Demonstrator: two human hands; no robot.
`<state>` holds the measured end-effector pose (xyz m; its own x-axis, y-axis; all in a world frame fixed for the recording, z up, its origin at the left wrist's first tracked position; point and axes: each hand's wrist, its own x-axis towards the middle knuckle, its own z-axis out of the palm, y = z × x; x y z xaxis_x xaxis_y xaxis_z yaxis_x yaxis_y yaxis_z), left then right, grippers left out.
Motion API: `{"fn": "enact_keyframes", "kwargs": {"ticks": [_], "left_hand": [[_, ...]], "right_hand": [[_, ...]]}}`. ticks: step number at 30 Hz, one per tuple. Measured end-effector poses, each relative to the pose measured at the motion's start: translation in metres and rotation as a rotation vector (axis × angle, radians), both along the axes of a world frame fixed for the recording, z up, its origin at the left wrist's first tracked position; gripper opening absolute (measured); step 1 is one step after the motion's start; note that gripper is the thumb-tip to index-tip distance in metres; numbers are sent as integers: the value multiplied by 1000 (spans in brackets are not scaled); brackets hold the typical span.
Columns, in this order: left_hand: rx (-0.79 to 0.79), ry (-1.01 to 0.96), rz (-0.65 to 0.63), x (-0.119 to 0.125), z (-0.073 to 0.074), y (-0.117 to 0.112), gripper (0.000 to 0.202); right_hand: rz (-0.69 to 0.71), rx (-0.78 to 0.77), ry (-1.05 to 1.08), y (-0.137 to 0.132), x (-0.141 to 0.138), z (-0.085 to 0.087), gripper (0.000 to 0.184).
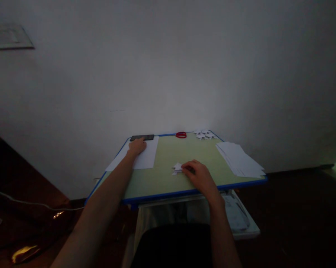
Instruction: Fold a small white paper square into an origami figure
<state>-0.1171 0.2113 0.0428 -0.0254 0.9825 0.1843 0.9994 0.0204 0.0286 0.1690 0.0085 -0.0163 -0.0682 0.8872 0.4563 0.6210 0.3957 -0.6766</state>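
My right hand pinches a small folded white paper piece at its right edge, near the front middle of the tabletop. The piece has pointed corners, like a folded paper frog or star; its exact kind cannot be told. My left hand reaches to the far left, fingertips at the front edge of a dark phone, and holds nothing visible. Beneath that hand lies a white paper sheet. Several similar folded paper pieces sit together at the far right corner.
The small table has a pale green top and blue rim, close to a wall. Red-handled scissors lie at its back edge. A fanned stack of white paper sits on the right. Below is a shelf; a white cable runs at left.
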Motion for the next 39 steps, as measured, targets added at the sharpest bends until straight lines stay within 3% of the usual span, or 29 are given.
{"fn": "enact_keyframes", "kwargs": {"ticks": [4, 8, 12, 15, 20, 27, 39], "left_hand": [[20, 20, -62, 6, 7, -16, 57], [29, 33, -262, 21, 18, -49, 49], [-1, -5, -565, 39, 23, -109, 32], [113, -146, -760, 51, 18, -162, 26], [342, -243, -711, 70, -5, -218, 27], [260, -146, -651, 79, -34, -231, 32], [290, -34, -660, 81, -46, -241, 32]], "right_hand": [[-5, 14, -2, -1, -1, 2, 12], [1, 21, -20, -3, -1, 6, 13], [-36, 50, -86, -5, 0, 7, 11], [-56, 82, -145, -8, -2, 6, 10], [-60, 150, -225, -19, -7, 4, 11], [-98, 241, -436, -33, -11, 6, 23], [-14, 234, -594, -45, -17, 7, 22]]}}
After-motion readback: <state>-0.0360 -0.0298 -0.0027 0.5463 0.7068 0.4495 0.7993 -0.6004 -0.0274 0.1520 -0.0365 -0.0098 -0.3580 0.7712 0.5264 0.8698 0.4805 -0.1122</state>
